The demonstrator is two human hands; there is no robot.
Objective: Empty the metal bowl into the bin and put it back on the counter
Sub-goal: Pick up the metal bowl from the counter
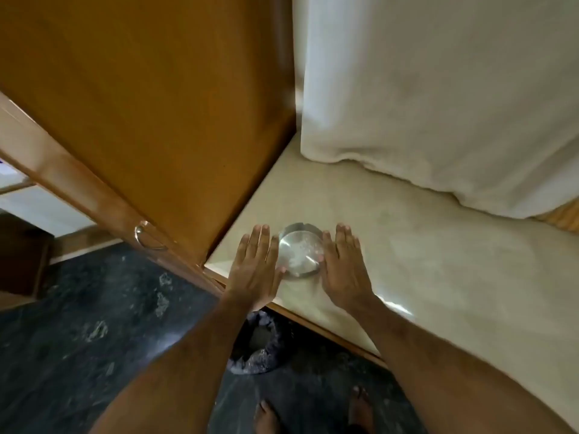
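Observation:
A small round metal bowl [301, 252] stands on the pale stone counter [407, 261], close to its front left corner. It holds a little pale residue. My left hand [257, 264] lies flat on the bowl's left side with fingers stretched out, the thumb touching the rim. My right hand [343, 264] is flat on the bowl's right side, its thumb against the rim. Neither hand has closed around the bowl. The bin [255, 346], lined with a dark bag, stands on the floor under the counter's edge, partly hidden by my left forearm.
A brown wooden cabinet door [150, 120] with a metal handle [145, 236] rises just left of the counter. A white curtain [438, 89] hangs over the back of the counter. The floor [78, 324] is dark stone. My bare feet [266, 418] show at the bottom.

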